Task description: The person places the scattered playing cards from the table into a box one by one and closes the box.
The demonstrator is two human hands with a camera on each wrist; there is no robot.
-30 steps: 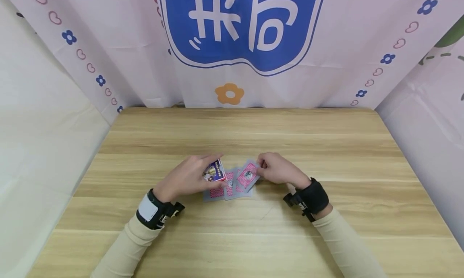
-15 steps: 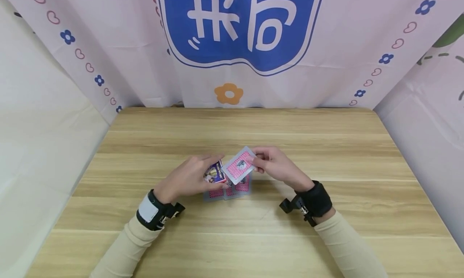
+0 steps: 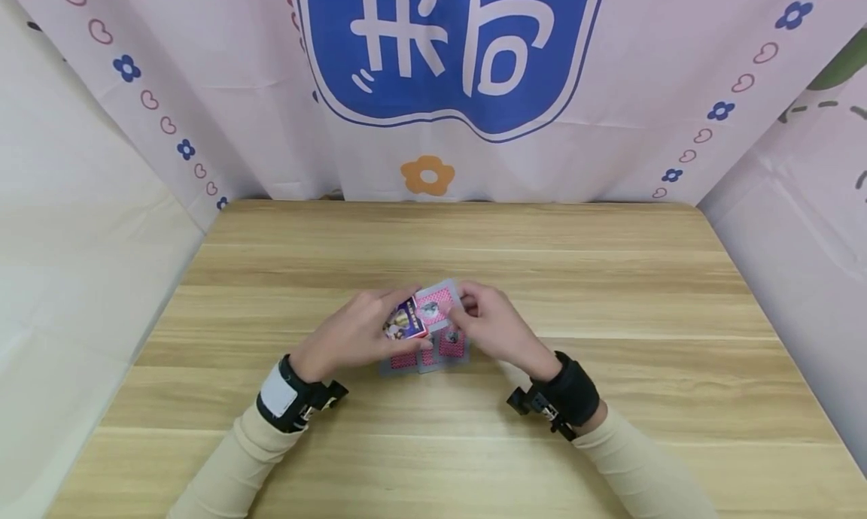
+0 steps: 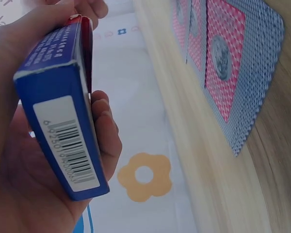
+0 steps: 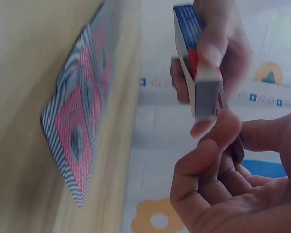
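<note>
My left hand grips a blue card box between thumb and fingers, its barcode end facing the left wrist camera. At the opposite, red-trimmed end is my right hand, pinching a playing card with a pink checkered back and grey border. The card's left edge overlaps the box end in the head view; in the right wrist view the fingers hide most of it. Below the hands, several playing cards of the same design lie face down on the table, overlapping in a row, partly covered by the left hand in the head view.
The cards lie on a light wood-grain table. Behind it hangs a white cloth with a blue emblem and an orange flower. More white cloth closes off the sides.
My right hand has lifted the top playing card off the row, turned it, and moved it left to the box's end. The left hand and card box have stayed nearly still.
</note>
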